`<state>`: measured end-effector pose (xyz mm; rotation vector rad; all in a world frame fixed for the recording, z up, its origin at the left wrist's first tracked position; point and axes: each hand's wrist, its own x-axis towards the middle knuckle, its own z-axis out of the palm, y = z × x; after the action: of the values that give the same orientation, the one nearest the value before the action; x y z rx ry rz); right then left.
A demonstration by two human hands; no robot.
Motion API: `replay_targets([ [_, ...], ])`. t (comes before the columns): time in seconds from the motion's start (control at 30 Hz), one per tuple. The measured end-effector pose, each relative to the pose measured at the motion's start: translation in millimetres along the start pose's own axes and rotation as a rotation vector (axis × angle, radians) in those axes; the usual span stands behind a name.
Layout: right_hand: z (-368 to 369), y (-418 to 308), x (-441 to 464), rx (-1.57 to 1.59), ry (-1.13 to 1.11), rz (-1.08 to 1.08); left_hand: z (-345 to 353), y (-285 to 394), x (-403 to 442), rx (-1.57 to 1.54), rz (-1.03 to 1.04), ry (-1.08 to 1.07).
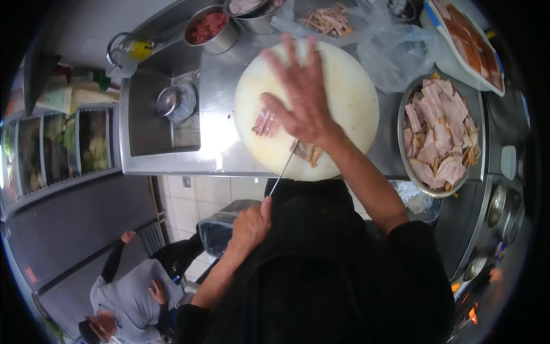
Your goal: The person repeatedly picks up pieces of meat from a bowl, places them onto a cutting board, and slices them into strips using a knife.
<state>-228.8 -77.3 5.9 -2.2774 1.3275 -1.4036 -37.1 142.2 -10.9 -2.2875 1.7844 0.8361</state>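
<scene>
Steel table (216, 94) with inset sink (144, 117) and round white board (352, 94).
Left hand (250, 225) grips a knife (283, 171); right hand (302, 97), blurred, spreads open over the board. Tiled floor (215, 189) below.

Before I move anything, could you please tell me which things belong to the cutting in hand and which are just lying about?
Likely in use:
knife in left hand
round cutting board
meat pieces on it
oval pan of sliced meat

Apparently just lying about:
pot of red meat
clear plastic bag
bowl in the sink
</scene>
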Motion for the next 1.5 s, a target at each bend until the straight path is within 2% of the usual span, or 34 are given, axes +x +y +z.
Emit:
replay_targets([
  [0.07,70.0,31.5,-67.5,-0.121,-0.401,0.062,1.3,-1.9,2.1,0.000,-0.017,-0.032],
  [0.1,72.4,34.3,-65.7,-0.144,-0.478,0.123,0.5,-3.5,3.3,0.003,-0.036,-0.065],
  [0.2,72.6,41.9,-62.3,-0.024,-0.526,0.194,0.1,-6.9,7.3,-0.065,-0.082,-0.135],
  [0.23,66.6,42.1,-61.4,0.098,-0.318,0.216,-5.2,-8.2,14.6,-0.092,-0.081,-0.146],
  [0.33,50.0,55.7,-70.6,0.270,0.128,0.308,-40.8,-3.9,19.6,-0.374,-0.223,-0.353],
  [0.37,38.7,56.3,-77.0,0.230,0.044,0.330,-37.9,-11.1,20.3,-0.367,-0.203,-0.328],
  [0.43,10.8,46.5,-88.8,0.146,-0.122,0.381,-43.1,-10.6,18.2,-0.509,-0.320,-0.393],
  [0.53,15.4,45.0,-122.7,0.193,-0.253,0.221,-48.4,-13.2,17.0,-0.624,-0.392,-0.440],
  [0.57,18.8,44.2,-128.9,0.148,-0.259,0.200,-49.1,-14.4,16.6,-0.647,-0.397,-0.450],
  [0.67,19.0,34.7,-123.5,0.195,-0.182,0.325,-57.9,-14.8,6.0,-0.526,-0.281,-0.276],
  [0.7,20.9,34.3,-123.0,0.201,-0.182,0.302,-55.9,-13.7,4.1,-0.357,-0.168,-0.111],
  [0.83,29.4,35.6,-120.3,0.197,-0.212,0.211,-56.3,-1.6,-11.5,-0.191,-0.172,-0.096],
  [0.97,34.8,36.0,-121.8,0.166,-0.247,0.185,-46.3,1.5,-23.6,-0.181,-0.205,-0.124],
  [1.07,35.1,34.4,-122.2,0.157,-0.249,0.201,-35.9,-3.5,-32.5,-0.154,-0.181,-0.089],
  [1.3,37.4,35.1,-121.2,0.142,-0.256,0.219,-38.9,7.6,-50.6,-0.038,-0.352,-0.154],
  [1.5,41.4,49.5,-104.0,0.222,-0.224,0.318,-23.0,31.2,-16.1,-0.149,-0.283,-0.043],
])
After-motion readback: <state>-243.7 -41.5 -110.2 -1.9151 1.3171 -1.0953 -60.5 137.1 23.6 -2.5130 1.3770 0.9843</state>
